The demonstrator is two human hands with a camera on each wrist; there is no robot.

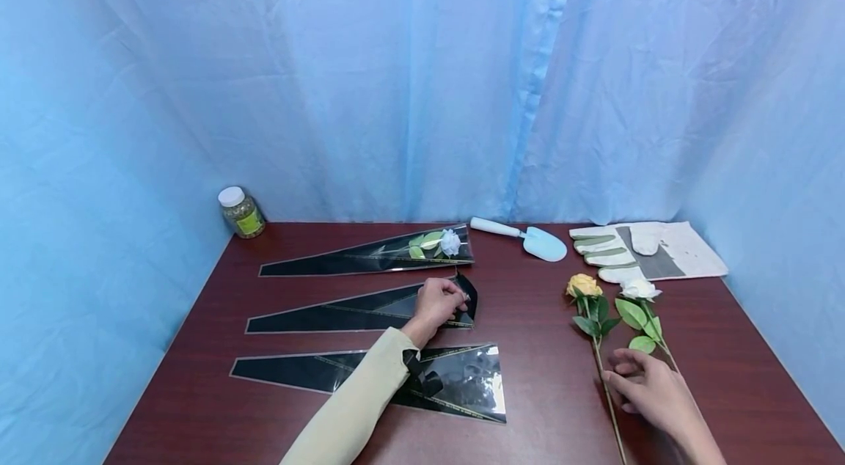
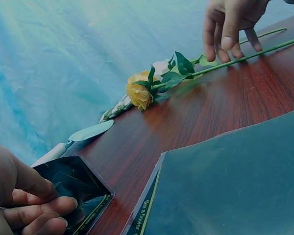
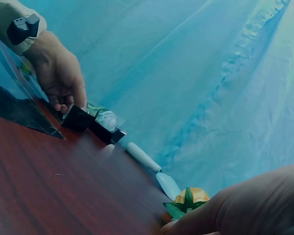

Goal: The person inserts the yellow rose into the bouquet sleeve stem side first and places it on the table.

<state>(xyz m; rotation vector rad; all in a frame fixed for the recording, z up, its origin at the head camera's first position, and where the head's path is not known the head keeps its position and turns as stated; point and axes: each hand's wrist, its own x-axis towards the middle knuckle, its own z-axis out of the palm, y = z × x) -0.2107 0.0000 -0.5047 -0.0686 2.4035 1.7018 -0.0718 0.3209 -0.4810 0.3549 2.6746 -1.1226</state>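
My left hand [image 1: 437, 306] is at the wide end of the middle flower sleeve [image 1: 389, 309], a black and clear plastic wrap. Thumb and fingers pinch its film, and the mouth lifts and bends in the left wrist view. My right hand [image 1: 650, 386] is over the stems of two artificial roses at the right, fingers loosely bent and pointing down in the left wrist view. Nearest to it are the yellow rose [image 1: 584, 286] with dark green leaves and the white rose [image 1: 639, 290] with lighter leaves, both lying on the table.
Toward the front lies another flat sleeve [image 1: 462, 381], under my left forearm. The back sleeve [image 1: 330, 261] holds a white rose [image 1: 450, 242]. A trowel [image 1: 543, 243], work gloves [image 1: 686, 249] and a lidded jar [image 1: 242, 213] lie or stand along the table's back edge, before blue curtains [image 1: 330, 83].
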